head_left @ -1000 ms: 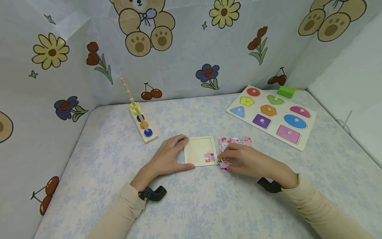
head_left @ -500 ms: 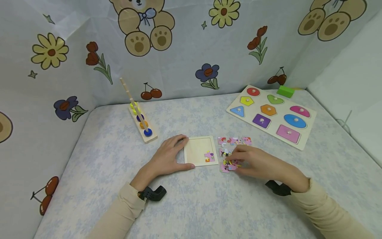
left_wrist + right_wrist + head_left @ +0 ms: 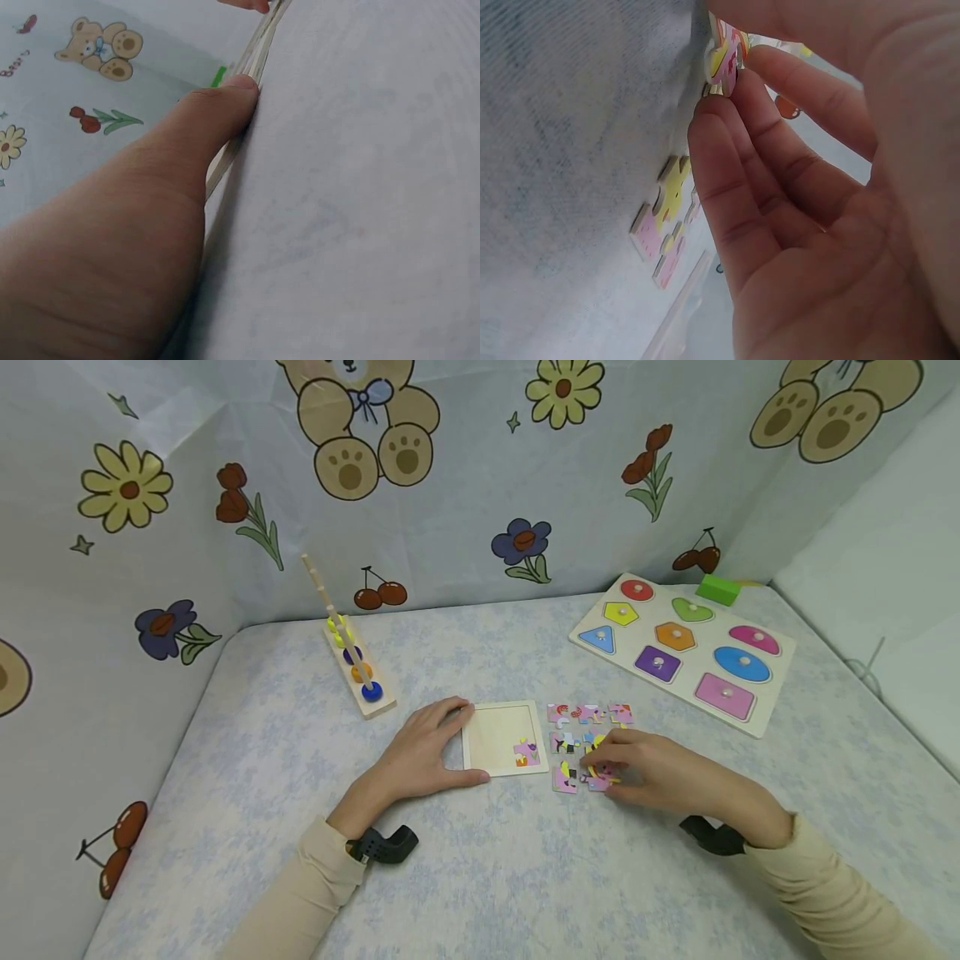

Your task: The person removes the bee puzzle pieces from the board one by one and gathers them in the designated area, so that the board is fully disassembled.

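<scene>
A small square wooden puzzle tray (image 3: 491, 737) lies flat in the middle of the table, with one pink jigsaw piece (image 3: 528, 752) in its lower right corner. My left hand (image 3: 422, 756) grips the tray from its left side, fingers at the top left corner and thumb (image 3: 238, 94) along the near edge. To the right of the tray, my right hand (image 3: 656, 770) pinches a pink and yellow puzzle piece (image 3: 726, 64) between thumb and fingertips, low over the table. Around it lie several loose puzzle pieces (image 3: 565, 777) in rough rows, some partly hidden by the hand.
A board of knobbed coloured shapes (image 3: 637, 645) lies at the back right, with a green block (image 3: 718, 590) behind it. At the back left stands a wooden stacker (image 3: 381, 700) with coloured discs and a leaning peg rod. A printed cloth (image 3: 450, 527) hangs behind the table.
My right hand has moved right, away from the tray, taking the puzzle piece along. More loose pieces beside the tray are uncovered. My left hand and the tray have stayed put.
</scene>
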`<state>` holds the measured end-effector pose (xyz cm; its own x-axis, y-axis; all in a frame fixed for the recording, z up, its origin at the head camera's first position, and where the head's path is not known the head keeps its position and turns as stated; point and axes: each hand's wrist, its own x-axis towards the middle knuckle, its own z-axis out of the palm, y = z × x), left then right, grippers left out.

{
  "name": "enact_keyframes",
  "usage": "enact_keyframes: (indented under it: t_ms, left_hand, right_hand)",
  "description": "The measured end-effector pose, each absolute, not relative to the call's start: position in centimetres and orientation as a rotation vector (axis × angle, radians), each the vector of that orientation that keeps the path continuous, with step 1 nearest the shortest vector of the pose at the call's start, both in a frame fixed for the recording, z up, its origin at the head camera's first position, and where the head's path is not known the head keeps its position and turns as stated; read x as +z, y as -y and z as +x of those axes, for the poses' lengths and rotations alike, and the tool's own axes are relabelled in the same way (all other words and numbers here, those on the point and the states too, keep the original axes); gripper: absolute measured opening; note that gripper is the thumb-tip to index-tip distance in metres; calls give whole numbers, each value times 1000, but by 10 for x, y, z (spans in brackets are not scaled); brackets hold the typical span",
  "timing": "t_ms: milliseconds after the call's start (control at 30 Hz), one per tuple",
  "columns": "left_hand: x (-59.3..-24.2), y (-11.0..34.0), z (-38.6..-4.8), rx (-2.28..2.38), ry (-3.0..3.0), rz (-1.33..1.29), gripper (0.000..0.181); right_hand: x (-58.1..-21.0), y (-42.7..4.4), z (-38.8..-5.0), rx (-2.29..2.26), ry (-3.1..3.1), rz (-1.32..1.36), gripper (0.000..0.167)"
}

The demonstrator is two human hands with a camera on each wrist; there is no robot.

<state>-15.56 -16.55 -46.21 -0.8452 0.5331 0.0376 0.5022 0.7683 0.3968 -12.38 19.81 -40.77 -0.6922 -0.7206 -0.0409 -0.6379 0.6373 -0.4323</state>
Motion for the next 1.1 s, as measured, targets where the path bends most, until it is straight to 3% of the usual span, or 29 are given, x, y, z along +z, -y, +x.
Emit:
enact_keyframes:
  t_ms: [567, 1100]
  left_hand:
    - [-462, 166, -156, 617, -2876, 839, 106]
    - [-461, 166, -156, 622, -2874, 843, 106]
  right_hand:
    - [-409, -200, -124, -541, -2653, -1086, 36]
    - [-400, -173, -143, -605, -2636, -1141, 32]
